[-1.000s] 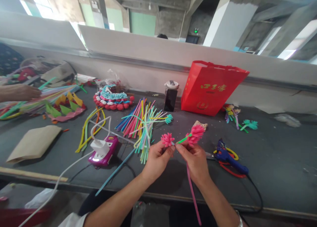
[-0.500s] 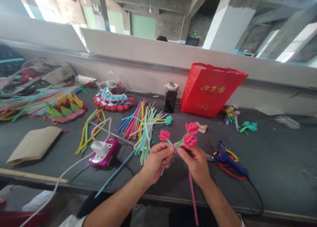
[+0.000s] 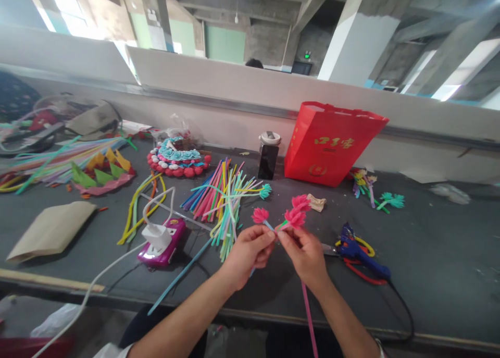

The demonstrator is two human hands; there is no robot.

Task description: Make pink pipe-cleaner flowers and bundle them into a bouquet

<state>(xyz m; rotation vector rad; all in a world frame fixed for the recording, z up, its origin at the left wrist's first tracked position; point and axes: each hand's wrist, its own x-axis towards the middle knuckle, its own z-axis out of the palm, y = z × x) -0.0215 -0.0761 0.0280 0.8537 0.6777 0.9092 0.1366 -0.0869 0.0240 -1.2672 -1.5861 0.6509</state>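
My left hand (image 3: 252, 254) pinches the light blue stem of a pink pipe-cleaner flower (image 3: 261, 215). Close beside it, my right hand (image 3: 307, 254) holds two more pink pipe-cleaner flowers (image 3: 296, 217), which overlap each other; a green stem shows under them. The fingertips of both hands meet, hiding where the stems come together. A long pink pipe cleaner (image 3: 309, 319) hangs below my right hand past the table edge. Beyond the hands lies a pile of coloured pipe cleaners (image 3: 224, 194), with a teal pipe-cleaner flower (image 3: 265, 191) at its right side.
A blue glue gun (image 3: 361, 254) and scissors (image 3: 330, 249) lie to the right. A red paper bag (image 3: 334, 144) and a phone (image 3: 267, 161) stand at the back. Left are a purple power strip (image 3: 162, 243), a brown paper packet (image 3: 50, 230) and a beaded ornament (image 3: 177, 157).
The two pink flowers at my right hand have tilted left and drawn closer together. The hanging pink pipe cleaner has swung slightly right. My left hand has hardly moved.
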